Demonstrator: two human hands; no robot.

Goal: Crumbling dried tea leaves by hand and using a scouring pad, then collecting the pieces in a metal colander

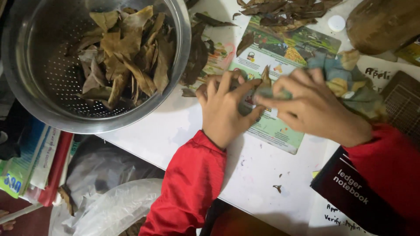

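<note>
My left hand (pixel 225 109) and my right hand (pixel 315 107) meet over a colourful printed sheet (pixel 280 131) on the white table (pixel 175 131). Both hands pinch one dry brown leaf (pixel 265 78), whose tip sticks up between the fingers. A crumpled blue and yellow cloth (pixel 350 81) is bunched under and behind my right hand. Both sleeves are red. A steel colander (pixel 39 100) full of dry brown leaves (pixel 127 52) stands at the upper left, a hand's width from my left hand.
More dry leaves (pixel 280 11) lie at the table's far edge, beside a white cap (pixel 336 22) and a brown rounded object (pixel 383 24). A dark notebook (pixel 350 192) lies bottom right. Stacked books (pixel 39 161) and plastic bags (pixel 113 205) sit below the table's edge.
</note>
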